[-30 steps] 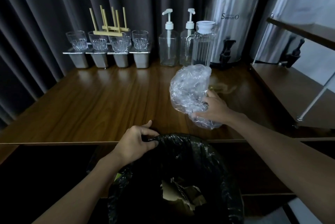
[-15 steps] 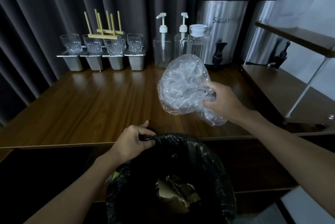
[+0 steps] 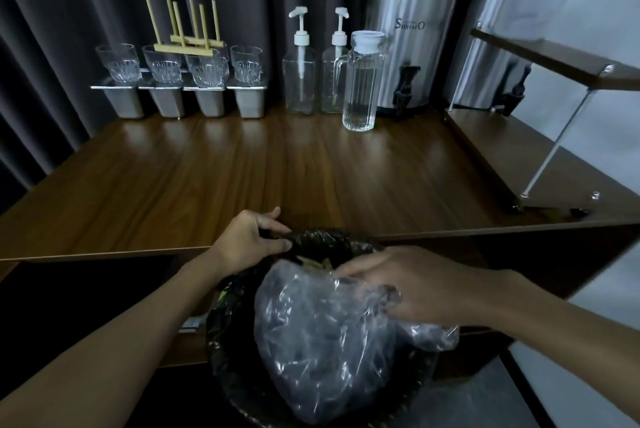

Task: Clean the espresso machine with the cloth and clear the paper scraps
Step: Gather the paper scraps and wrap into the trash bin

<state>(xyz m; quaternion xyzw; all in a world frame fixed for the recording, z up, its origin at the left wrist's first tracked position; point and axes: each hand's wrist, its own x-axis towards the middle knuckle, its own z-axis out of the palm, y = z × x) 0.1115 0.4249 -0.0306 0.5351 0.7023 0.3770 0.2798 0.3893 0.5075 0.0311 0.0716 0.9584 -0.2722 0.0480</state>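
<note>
Dark grey curtains hang behind the brown wooden bench (image 3: pixel 242 164). At its back stand four clear drinking glasses (image 3: pixel 180 63) on steel containers, two clear pump bottles (image 3: pixel 300 77), a ribbed glass jug with a white lid (image 3: pixel 362 81) and two steel drink dispensers; the nearer dispenser (image 3: pixel 408 36) carries a printed word that begins with S and ends with O, the middle letters too blurred to read.

The left hand (image 3: pixel 249 240) is clenched on the rim of the black bin bag (image 3: pixel 322 240) in front of the bench edge. The right hand (image 3: pixel 415 285) grasps the crumpled clear plastic bag (image 3: pixel 322 334), which is now down at the mouth of the bin; half a second ago it was held up above the bench. Some paper scraps (image 3: pixel 313 264) show inside the bin, just behind the clear bag.
</note>
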